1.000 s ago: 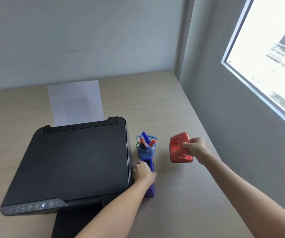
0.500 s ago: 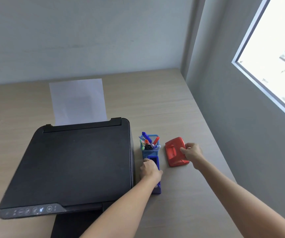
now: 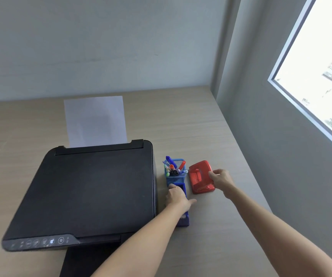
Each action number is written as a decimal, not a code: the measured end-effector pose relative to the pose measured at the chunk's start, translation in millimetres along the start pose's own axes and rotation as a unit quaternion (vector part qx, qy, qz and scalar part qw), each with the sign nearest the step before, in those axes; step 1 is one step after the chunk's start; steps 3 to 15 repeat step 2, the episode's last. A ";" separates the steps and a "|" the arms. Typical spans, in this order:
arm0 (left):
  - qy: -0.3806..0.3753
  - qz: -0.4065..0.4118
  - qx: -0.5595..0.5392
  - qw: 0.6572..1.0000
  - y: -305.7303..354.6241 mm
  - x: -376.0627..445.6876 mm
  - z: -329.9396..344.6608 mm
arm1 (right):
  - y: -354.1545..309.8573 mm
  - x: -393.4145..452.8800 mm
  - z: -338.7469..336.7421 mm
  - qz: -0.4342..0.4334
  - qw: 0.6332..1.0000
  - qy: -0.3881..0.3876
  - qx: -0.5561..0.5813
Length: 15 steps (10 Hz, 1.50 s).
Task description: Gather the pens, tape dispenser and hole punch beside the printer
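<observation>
A black printer (image 3: 93,188) sits on the wooden desk (image 3: 211,236). Just right of it stands a blue mesh cup (image 3: 176,176) full of several pens (image 3: 171,162). In front of the cup lies the dark blue tape dispenser (image 3: 184,218), with my left hand (image 3: 178,196) resting on top of it and gripping its far end. The red hole punch (image 3: 200,176) lies flat on the desk right of the cup, and my right hand (image 3: 221,179) grips its right edge.
A white sheet (image 3: 95,120) stands up in the printer's rear feed. A grey wall (image 3: 281,156) with a bright window (image 3: 320,76) runs close along the desk's right side. The printer's output tray (image 3: 85,260) juts out at the front.
My right hand has lowered the hole punch from a tilted hold in the air onto the desk, closer to the pen cup. My left hand has stayed on the tape dispenser.
</observation>
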<state>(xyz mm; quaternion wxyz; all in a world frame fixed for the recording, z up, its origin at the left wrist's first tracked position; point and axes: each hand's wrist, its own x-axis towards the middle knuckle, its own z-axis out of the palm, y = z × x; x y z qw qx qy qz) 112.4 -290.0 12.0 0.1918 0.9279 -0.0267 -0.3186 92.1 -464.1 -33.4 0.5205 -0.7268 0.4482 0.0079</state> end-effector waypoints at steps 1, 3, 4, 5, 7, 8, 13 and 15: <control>0.010 0.057 0.006 0.998 0.0 -19.2 -12.3 | -7.8 -28.4 -19.8 -0.038 0.999 0.029 -0.009; 0.002 0.173 -0.005 0.985 -15.8 -57.9 -25.0 | -16.8 -70.6 -49.5 -0.097 0.990 0.073 0.073; 0.002 0.173 -0.005 0.985 -15.8 -57.9 -25.0 | -16.8 -70.6 -49.5 -0.097 0.990 0.073 0.073; 0.002 0.173 -0.005 0.985 -15.8 -57.9 -25.0 | -16.8 -70.6 -49.5 -0.097 0.990 0.073 0.073; 0.002 0.173 -0.005 0.985 -15.8 -57.9 -25.0 | -16.8 -70.6 -49.5 -0.097 0.990 0.073 0.073; 0.002 0.173 -0.005 0.985 -15.8 -57.9 -25.0 | -16.8 -70.6 -49.5 -0.097 0.990 0.073 0.073; 0.002 0.173 -0.005 0.985 -15.8 -57.9 -25.0 | -16.8 -70.6 -49.5 -0.097 0.990 0.073 0.073; 0.002 0.173 -0.005 0.985 -15.8 -57.9 -25.0 | -16.8 -70.6 -49.5 -0.097 0.990 0.073 0.073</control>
